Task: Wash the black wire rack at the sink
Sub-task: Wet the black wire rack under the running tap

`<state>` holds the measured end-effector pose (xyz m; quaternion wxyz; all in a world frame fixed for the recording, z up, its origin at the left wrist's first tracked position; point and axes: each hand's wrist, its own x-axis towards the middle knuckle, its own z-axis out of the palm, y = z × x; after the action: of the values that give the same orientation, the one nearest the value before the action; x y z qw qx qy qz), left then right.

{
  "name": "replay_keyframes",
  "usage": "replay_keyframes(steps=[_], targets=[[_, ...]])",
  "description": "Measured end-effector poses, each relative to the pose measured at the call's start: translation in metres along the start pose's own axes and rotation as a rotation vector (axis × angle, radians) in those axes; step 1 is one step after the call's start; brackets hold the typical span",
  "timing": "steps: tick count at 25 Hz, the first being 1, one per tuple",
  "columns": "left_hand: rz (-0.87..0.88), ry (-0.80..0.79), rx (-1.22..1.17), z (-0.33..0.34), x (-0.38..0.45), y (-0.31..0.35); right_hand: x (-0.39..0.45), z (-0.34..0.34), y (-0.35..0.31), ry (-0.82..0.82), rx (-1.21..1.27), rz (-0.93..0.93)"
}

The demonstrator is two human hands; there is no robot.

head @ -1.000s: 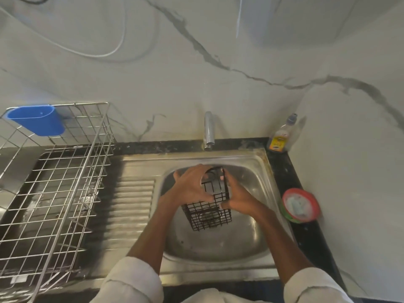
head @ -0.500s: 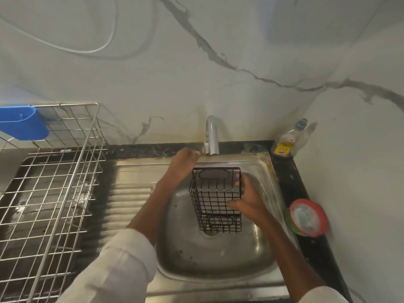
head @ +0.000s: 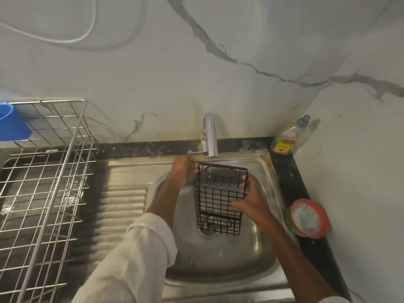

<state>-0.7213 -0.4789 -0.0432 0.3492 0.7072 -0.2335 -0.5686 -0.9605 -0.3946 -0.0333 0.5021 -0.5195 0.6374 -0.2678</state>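
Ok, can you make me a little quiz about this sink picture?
1. True or false: the right hand holds the black wire rack.
2. Which is by the left hand? A) tap lever B) soap bottle C) blue cup
3. Fill in: a thin stream of water falls from the tap onto the rack's ____ end.

Key: 1 true; 2 A, the lever; 3 top.

A steel dish rack [head: 41,193] holding a blue cup [head: 13,125] stands left; a detergent bottle [head: 288,138] and red-rimmed tub [head: 309,218] stand right.
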Motion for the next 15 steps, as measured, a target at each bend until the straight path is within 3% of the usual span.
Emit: replay_keyframes(steps=[6,9,15], targets=[[0.14,-0.164,-0.152,-0.031,-0.08,-0.069,-0.008,0.006,-0.018,-0.085,0.127,-0.025],[0.236,-0.09,-0.285,-0.044,-0.111,-0.073,-0.013,0.028,-0.042,-0.173,0.126,-0.051],[0.394,-0.068,-0.22,-0.053,-0.137,-0.056,-0.017,0.041,-0.057,-0.187,0.246,-0.073]])
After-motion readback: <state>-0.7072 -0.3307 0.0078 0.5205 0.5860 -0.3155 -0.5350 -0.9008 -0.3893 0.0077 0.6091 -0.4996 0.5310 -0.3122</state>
